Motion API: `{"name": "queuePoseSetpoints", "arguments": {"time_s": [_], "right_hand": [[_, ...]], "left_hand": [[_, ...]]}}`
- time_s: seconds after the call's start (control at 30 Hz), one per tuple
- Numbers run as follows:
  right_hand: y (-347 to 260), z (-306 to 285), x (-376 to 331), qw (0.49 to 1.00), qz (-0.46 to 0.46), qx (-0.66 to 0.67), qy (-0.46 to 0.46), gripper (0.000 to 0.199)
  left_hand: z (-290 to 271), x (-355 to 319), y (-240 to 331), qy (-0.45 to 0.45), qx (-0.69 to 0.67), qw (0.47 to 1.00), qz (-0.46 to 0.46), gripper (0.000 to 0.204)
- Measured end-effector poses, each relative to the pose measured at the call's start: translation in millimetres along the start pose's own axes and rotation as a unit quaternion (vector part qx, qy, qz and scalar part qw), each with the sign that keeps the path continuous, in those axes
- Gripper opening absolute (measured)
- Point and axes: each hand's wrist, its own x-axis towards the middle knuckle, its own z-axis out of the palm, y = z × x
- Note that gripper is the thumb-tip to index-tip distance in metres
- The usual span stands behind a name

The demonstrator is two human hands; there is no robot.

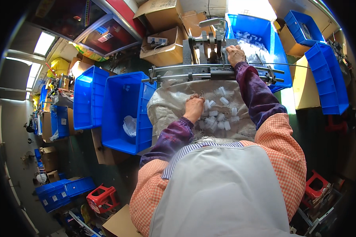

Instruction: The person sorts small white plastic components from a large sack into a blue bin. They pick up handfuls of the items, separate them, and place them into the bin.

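Note:
My left hand is over the beige cloth spread across my lap, its fingers curled together. Whatever lies in that grip is too small to make out. Beside it, on the cloth, is a loose pile of small white ribbed pieces that look like plastic. Farther up, my right hand is at the right side of a dark metal bench machine. Those fingers are bent and closed, and what they grip is hidden. Two metal bars run crosswise between the machine and the cloth.
Right of the machine, a blue bin holds many white pieces. On the left stands a deep blue bin with a clear plastic bag inside, next to another blue bin. Cardboard boxes sit behind. A red stool is at lower left.

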Motion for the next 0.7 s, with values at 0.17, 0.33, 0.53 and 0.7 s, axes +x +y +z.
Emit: {"name": "queuePoseSetpoints", "arguments": {"time_s": [0.17, 0.33, 0.53, 0.7], "right_hand": [[4, -1, 3, 1.000, -0.011, 0.006, -0.010, 0.018], [2, -1, 6, 0.999, -0.010, -0.029, -0.027, 0.019], [7, 5, 8, 0.999, -0.004, 0.004, -0.040, 0.021], [3, 2, 13, 0.991, 0.077, -0.035, -0.108, 0.025]], "left_hand": [[-9, 2, -2, 0.025, -0.068, 0.997, 0.011, 0.014], [-24, 1, 9, 0.114, -0.059, 0.991, 0.028, 0.016], [-39, 2, 13, 0.078, -0.094, 0.992, -0.028, 0.018], [-33, 1, 12, 0.043, -0.094, 0.994, -0.031, 0.017]]}}
